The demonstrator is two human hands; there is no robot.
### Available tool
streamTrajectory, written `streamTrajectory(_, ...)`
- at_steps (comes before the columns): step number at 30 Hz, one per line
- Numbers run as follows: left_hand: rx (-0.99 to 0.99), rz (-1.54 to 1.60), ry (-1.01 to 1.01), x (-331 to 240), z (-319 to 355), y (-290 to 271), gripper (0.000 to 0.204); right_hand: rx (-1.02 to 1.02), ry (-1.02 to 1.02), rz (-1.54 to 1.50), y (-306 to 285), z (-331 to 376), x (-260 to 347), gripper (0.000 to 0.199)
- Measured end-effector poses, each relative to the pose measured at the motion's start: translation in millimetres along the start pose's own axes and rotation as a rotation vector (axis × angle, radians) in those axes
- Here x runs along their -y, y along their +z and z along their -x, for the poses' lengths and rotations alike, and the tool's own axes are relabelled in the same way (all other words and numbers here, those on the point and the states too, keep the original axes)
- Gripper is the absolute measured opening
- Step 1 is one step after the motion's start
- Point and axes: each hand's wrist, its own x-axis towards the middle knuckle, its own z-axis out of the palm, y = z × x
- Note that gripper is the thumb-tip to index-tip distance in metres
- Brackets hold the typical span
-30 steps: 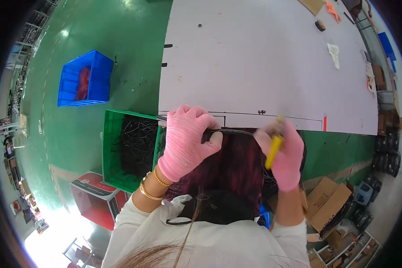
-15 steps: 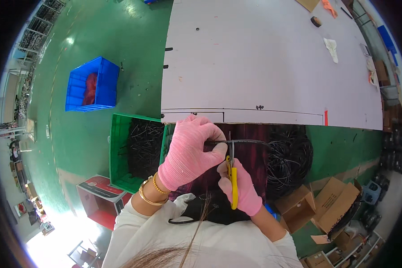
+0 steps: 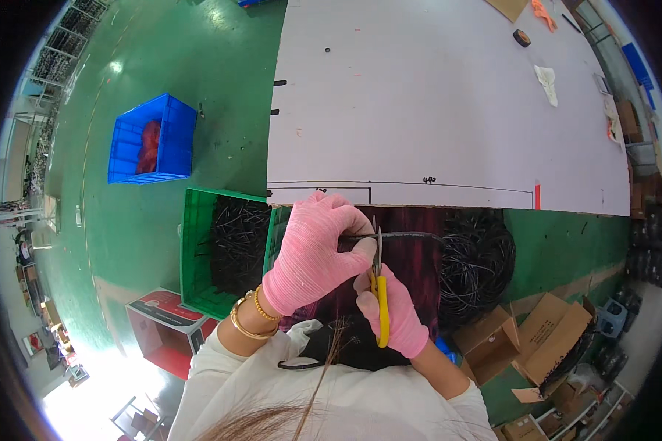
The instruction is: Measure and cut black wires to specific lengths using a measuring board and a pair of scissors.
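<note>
In a pink knit glove with pale fingertips, my left hand (image 3: 312, 242) pinches a black cord (image 3: 412, 235) just below the table's near edge. My right hand (image 3: 399, 312), gloved alike, grips yellow-handled scissors (image 3: 382, 312). Their blades point away from me and cross the cord close beside my left fingertips. The cord runs right toward a large coil of black cord (image 3: 478, 257). Whether the blades have cut through it cannot be made out. Dark reddish cloth (image 3: 412, 264) lies beneath the hands.
A white marked tabletop (image 3: 449, 110) spreads ahead, carrying a tape roll (image 3: 521, 37) and scraps. On the left, a green crate (image 3: 191, 250) holds many short black pieces. A blue crate (image 3: 176, 140) stands farther off. Cardboard boxes (image 3: 555, 334) lie at lower right.
The scissors and my right hand have shifted slightly left, bringing the blades nearer my left fingertips. My left hand keeps its pinch on the cord.
</note>
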Motion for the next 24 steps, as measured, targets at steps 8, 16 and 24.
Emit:
streamTrajectory(8,0.074,0.134,-0.119,0.0,1.2,-3.9,0.014,-0.077,0.031,0.221,-1.8,2.4,0.6,0.023)
streamTrajectory(16,0.472,0.745,-0.269,8.2,-18.8,-8.8,0.085,-0.062,0.039,0.259,-3.7,13.8,-1.6,0.025)
streamTrajectory(24,1.079,1.091,-0.352,29.7,-32.7,-11.1,0.072,0.097,-0.187,0.296,-7.0,24.6,-11.9,0.013)
